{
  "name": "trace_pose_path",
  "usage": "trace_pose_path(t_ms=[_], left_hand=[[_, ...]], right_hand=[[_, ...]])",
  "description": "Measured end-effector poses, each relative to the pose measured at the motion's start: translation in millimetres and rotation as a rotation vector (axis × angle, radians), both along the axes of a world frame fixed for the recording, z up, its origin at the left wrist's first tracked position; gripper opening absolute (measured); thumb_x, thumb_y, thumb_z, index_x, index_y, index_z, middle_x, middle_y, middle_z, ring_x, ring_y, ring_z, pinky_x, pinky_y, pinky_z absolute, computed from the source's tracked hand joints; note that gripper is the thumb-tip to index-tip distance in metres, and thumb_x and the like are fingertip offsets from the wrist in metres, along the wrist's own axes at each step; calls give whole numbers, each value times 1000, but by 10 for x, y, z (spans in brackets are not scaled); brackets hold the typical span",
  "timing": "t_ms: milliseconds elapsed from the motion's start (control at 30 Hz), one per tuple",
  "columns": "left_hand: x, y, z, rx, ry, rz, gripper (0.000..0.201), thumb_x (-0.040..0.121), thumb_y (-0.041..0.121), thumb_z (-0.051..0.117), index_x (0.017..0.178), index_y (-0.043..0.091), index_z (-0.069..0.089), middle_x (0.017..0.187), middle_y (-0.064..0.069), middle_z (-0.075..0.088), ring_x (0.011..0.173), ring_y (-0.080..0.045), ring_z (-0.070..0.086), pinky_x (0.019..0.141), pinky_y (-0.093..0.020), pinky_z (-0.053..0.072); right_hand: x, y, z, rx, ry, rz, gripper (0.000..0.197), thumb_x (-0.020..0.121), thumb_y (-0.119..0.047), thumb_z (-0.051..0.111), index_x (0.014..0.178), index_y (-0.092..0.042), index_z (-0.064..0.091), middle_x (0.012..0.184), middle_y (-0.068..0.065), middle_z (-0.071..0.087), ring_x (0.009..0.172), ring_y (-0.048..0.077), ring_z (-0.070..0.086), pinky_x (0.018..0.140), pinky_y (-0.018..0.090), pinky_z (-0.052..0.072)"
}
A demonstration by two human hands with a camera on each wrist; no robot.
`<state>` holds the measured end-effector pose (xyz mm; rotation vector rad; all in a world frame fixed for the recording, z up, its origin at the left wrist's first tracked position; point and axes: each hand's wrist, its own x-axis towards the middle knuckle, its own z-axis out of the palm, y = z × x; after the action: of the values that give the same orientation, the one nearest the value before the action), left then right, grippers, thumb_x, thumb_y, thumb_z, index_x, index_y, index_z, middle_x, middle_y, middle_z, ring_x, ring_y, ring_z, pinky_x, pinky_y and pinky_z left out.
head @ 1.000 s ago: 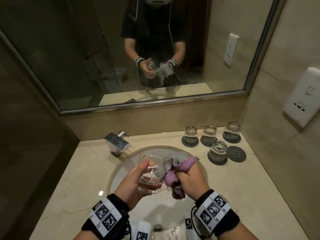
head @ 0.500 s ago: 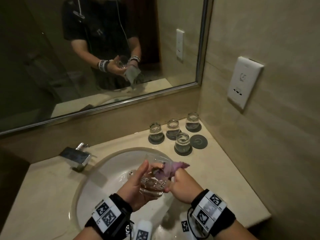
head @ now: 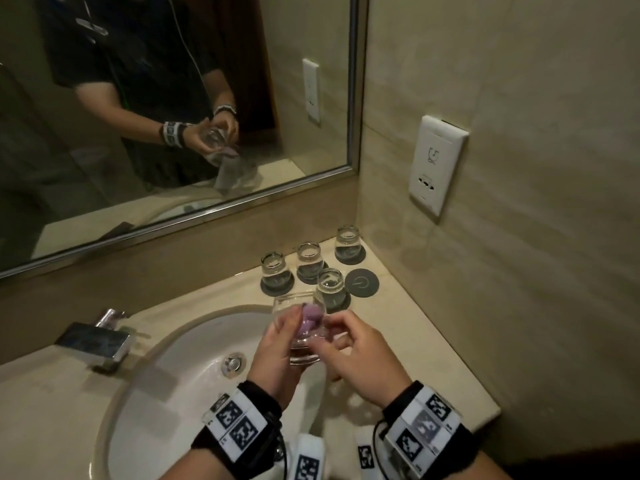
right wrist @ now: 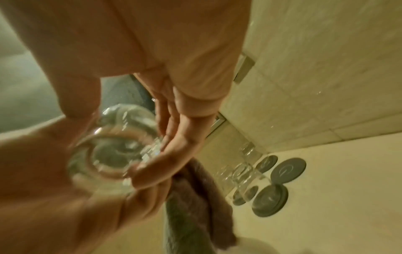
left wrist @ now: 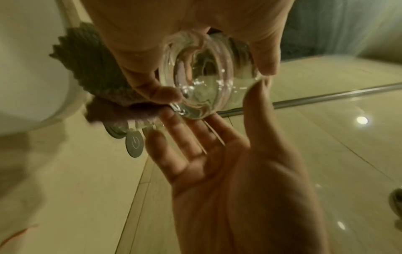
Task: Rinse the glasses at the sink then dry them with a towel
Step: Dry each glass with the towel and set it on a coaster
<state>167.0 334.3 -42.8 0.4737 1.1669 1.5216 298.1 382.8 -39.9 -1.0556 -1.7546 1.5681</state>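
Note:
A clear short glass is held over the right side of the sink basin. My left hand holds it between thumb and fingers from the left. My right hand is on its right side, thumb and forefinger spanning the thick base. The purple-grey towel shows through the glass wall. In the left wrist view, the towel bunches under my right fingers. It hangs below them in the right wrist view. Whether the towel sits inside or behind the glass is unclear.
Several glasses stand on dark round coasters at the counter's back right corner, beside one bare coaster. A chrome faucet sits left of the basin, with the drain below it. Wall and mirror close the back and right.
My head has turned right. The towel, bunched in my right fist above the rim, has gone down along the glass. My right fingers now reach onto the glass.

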Motion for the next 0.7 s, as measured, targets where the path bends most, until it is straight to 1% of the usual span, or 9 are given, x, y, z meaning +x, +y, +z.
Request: trace_pose_path(t_ms=[67,133,200,267,367,433,533,633,700], left_hand=[[72,58,-1,12,-10,55,87,68,52,79,123,-9,51,115,-27,57,98,-36,56,73,-36,54],[111,100,6,6,-9,40,92,67,56,79,127,-7,49,118,-27,56,102,-37,57,84,-44,52],[128,118,48,-21,37,2,86,73,62,69,129,-1,52,124,-25,59,111,-39,58,100,-52,46],[109,134,62,-56,111,-53,72,83,65,50,125,7,59,123,-18,65,117,-35,60,106,-53,42],[22,121,68,-107,209,-115,60,87,63,28,110,26,70,110,-2,73,109,-23,62,96,-44,40],[-47,96,68,-131,262,-122,61,87,65,25,104,29,72,106,-2,73,101,-17,60,91,-42,36],[-139,46,34,-187,285,-102,61,96,61,22,109,24,68,102,-6,72,95,-16,60,88,-40,36],[-209,22,19,-224,288,-73,55,100,56,23,109,25,68,94,1,71,91,-12,61,83,-37,37],[-249,8,8,-229,271,-54,52,99,55,25,108,27,68,94,3,70,91,-12,59,79,-35,37]], right_hand=[[-91,-64,-60,-19,25,-31,45,74,-30,79,111,-24,53,92,-6,68,75,3,67,61,28,56],[-136,-80,-130,-29,47,-100,49,72,-26,80,110,-32,50,95,-9,68,82,1,67,72,31,58],[-140,-81,-196,-34,83,-137,52,69,-25,80,111,-34,50,98,-10,70,89,-1,67,83,30,55],[-113,-62,-220,-40,144,-170,54,67,-24,79,114,-33,54,102,-8,71,93,6,68,86,34,55],[-35,66,-197,-23,161,-177,42,80,-23,75,110,-44,54,98,-15,71,88,5,68,81,28,56],[36,226,-226,43,72,-218,41,84,-34,69,115,-50,48,93,-19,69,88,0,66,82,25,55],[125,509,-357,106,-86,-300,65,85,-41,66,143,-28,38,104,-17,61,99,9,62,91,38,53],[209,755,-397,190,-212,-346,65,80,-53,65,136,-28,43,113,-9,60,105,16,60,93,38,50],[222,874,-336,232,-248,-356,61,80,-48,68,133,-29,44,116,-9,57,102,13,57,91,33,47]])
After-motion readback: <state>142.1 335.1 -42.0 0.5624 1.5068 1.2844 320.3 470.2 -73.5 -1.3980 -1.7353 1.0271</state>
